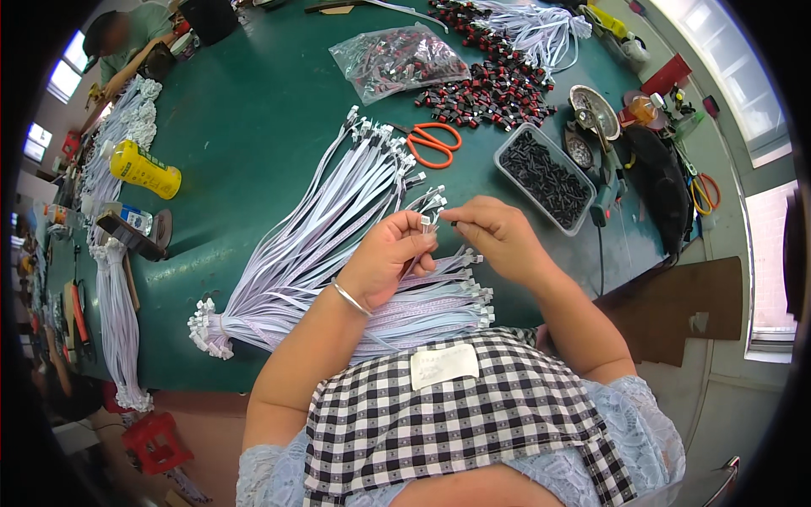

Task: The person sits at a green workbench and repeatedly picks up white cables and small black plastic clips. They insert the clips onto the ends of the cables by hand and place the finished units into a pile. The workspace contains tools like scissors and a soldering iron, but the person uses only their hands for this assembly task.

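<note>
My left hand [395, 252] pinches a flat white cable close to its end, and the small white connector [426, 220] sticks up past the thumb. Just right of it, my right hand [500, 237] holds a small black piece [454, 224] between thumb and fingertips. A narrow gap seems to part the two. Under and around my left hand fans a large bundle of flat white cables [287, 266], gathered at the lower left. Several cable ends at the far side carry black pieces; those on the near side show white connectors.
A clear tub of black pieces [547, 177] stands right of my hands. Orange-handled scissors [434, 145] lie beyond them, near a red-and-black parts pile [490, 93] and a plastic bag [397, 63]. A glue gun [606, 190] lies right. A yellow bottle [145, 169] and another person [135, 42] are left.
</note>
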